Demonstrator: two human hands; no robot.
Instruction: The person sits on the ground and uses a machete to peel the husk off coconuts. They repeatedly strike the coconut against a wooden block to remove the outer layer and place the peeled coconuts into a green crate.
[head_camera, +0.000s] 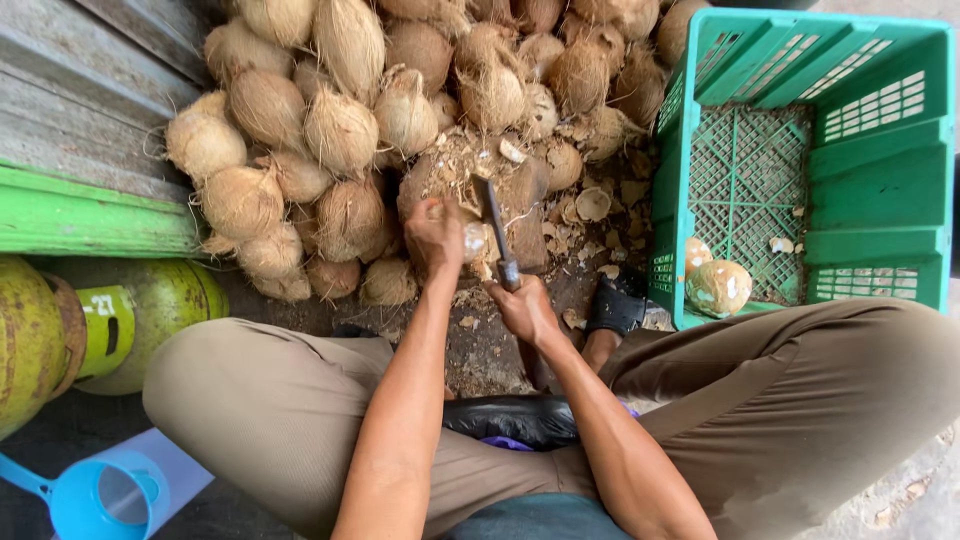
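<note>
Coconut (470, 243) stays steadiest if we keep left hand (434, 232) fingers clamped at nine o'clock while right hand (522, 308) grips the cleaver (495, 225).

coconut pile (400, 100) behind block (520, 200) | crate (880, 170) right (two coconuts (712, 282) inside)

A single head-worn camera looks steeply down from above a seated person, close over their knees and forearms. It faces forward toward a heap of husked coconuts (400, 110) at the top edge, with a green plastic crate (880, 180) to the right and a green gas cylinder (60, 330) far left.
</note>
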